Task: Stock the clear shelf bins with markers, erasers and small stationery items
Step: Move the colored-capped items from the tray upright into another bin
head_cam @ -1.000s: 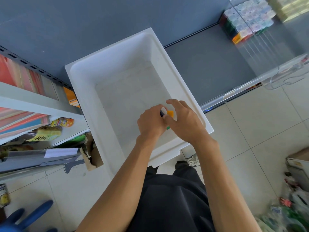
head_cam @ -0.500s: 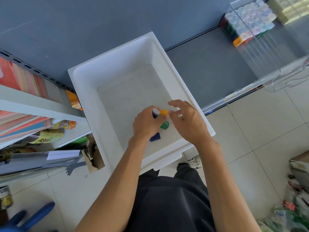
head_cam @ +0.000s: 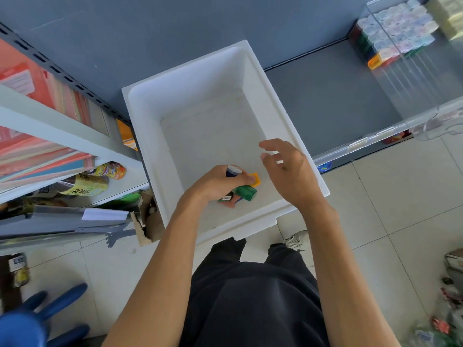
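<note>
- The tub [head_cam: 190, 78] sits in the middle, between the rack [head_cam: 50, 131] on the left and the low shelf [head_cam: 325, 101] on the right, its near end just before the person's legs [head_cam: 250, 296]
- A cluster of small boxes [head_cam: 246, 192] lies inside the tub, near its front wall
- The left hand [head_cam: 215, 182] is over the left of that cluster, gripping a capped piece [head_cam: 233, 170]
- The right hand [head_cam: 288, 171] hangs right of the cluster, by the tub's right wall, apart from the boxes
- A clear bin [head_cam: 426, 91] stands far right on the shelf, with small cases [head_cam: 390, 33] stacked at its far end
- A torn carton [head_cam: 145, 221] lies on the floor between rack and tub
</note>
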